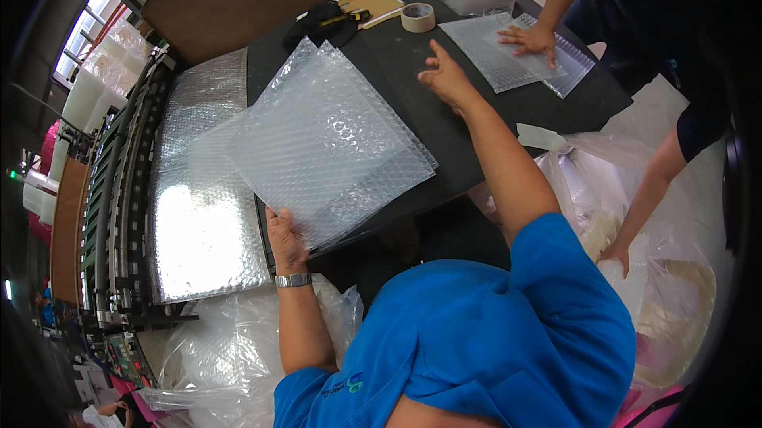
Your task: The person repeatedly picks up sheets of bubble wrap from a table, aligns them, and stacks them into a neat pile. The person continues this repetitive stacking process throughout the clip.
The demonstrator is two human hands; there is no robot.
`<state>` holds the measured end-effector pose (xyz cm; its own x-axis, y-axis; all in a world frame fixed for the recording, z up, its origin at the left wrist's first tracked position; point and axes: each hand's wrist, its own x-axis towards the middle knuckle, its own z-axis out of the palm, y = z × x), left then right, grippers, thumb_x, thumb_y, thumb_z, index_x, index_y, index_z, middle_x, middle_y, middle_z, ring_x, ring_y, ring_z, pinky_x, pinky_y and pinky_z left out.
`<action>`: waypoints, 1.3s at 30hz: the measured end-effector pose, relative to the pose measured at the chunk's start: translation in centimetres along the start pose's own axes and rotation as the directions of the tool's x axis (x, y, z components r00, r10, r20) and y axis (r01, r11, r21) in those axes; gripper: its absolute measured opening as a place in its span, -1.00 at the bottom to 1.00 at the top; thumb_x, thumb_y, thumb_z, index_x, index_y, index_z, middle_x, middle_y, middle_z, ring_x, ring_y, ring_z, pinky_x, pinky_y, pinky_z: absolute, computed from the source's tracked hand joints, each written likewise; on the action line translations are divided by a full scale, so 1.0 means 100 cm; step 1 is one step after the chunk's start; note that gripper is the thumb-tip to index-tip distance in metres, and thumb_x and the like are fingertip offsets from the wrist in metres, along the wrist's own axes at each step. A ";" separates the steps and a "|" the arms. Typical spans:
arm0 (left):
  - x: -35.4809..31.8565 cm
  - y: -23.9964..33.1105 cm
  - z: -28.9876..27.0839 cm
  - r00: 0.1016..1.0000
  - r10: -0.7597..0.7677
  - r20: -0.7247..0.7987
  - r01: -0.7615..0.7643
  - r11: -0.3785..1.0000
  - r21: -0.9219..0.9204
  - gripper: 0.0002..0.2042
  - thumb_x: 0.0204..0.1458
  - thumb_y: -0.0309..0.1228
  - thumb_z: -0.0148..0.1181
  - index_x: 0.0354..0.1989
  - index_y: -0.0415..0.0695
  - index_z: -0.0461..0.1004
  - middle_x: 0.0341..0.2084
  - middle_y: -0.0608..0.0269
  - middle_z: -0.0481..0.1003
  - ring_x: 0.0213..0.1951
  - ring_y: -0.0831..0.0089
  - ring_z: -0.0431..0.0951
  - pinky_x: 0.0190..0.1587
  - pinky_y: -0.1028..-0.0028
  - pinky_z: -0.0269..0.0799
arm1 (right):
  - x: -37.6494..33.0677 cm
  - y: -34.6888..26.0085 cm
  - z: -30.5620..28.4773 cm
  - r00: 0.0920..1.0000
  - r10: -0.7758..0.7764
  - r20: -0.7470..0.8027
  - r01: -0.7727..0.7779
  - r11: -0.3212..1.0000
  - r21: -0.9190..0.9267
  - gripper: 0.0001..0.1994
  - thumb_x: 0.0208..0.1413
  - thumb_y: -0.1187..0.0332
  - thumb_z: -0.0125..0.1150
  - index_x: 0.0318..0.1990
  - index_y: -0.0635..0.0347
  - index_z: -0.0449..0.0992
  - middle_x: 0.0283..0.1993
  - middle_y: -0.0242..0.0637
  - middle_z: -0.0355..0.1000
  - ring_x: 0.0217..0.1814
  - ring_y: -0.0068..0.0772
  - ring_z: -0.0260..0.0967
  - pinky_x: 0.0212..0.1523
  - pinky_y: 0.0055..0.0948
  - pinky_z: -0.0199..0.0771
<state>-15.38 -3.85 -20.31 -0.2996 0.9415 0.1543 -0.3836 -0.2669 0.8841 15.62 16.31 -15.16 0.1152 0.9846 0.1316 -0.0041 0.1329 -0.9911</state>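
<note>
Several clear bubble wrap bags (333,142) lie in a slightly fanned stack, tilted across the dark table and a silvery bubble sheet. At the stack's near left edge my left hand (286,239), with a metal watch on the wrist, is closed on it; the bags partly cover the fingers. My right hand (447,79) is over the table beyond the stack, fingers apart and nothing in it. Nearest to that hand is a second, smaller pile of bubble wrap bags (492,51), where a co-worker's hand (530,39) rests flat.
A roll of tape (417,17), a black cap (324,25) and a tan board (373,4) sit along the table's back. At left, a roller machine (119,182) feeds the silvery bubble sheet (202,214). Large plastic bags (603,166) stand at right, with the co-worker's other hand in one.
</note>
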 end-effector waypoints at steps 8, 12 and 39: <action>-0.001 0.006 0.010 0.997 -0.076 0.019 0.076 0.997 0.029 -0.51 -0.03 -0.35 0.12 0.08 -0.17 0.11 -0.06 0.14 0.30 -0.05 0.35 0.32 0.01 0.34 0.23 | -0.044 -0.009 -0.027 0.906 0.186 0.380 -0.233 0.969 0.083 -0.42 0.04 0.20 0.09 0.18 0.14 0.04 0.03 -0.28 0.19 -0.08 -0.52 0.23 -0.15 -0.60 0.26; -0.006 -0.008 0.044 0.978 -0.153 0.139 0.149 0.988 0.035 -0.51 0.00 -0.37 0.08 0.08 -0.18 0.07 -0.07 0.15 0.30 -0.02 0.39 0.29 0.02 0.36 0.21 | -0.094 -0.006 -0.029 0.896 0.077 0.437 -0.110 0.993 0.052 -0.21 -0.08 -0.02 0.17 0.21 0.20 -0.04 0.08 -0.08 0.14 0.12 -0.30 0.10 0.10 -0.28 0.11; 0.084 0.005 0.022 0.964 -0.152 0.217 -0.257 -0.337 0.906 -0.56 -0.08 -0.13 0.09 0.00 0.06 0.30 0.07 -0.02 0.17 0.11 0.05 0.15 0.06 -0.02 0.03 | -0.436 0.130 -0.543 0.217 0.259 -0.941 -0.975 0.100 -0.197 -0.47 0.04 0.14 -0.02 0.10 0.32 0.17 0.06 -0.07 0.24 0.09 -0.14 0.18 0.05 -0.26 0.20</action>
<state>-16.15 4.34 -17.56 -0.0413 0.9931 0.1102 0.9975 0.0346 0.0621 64.46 -31.06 -34.80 0.9589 0.1412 -0.2462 0.0834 -0.9694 -0.2310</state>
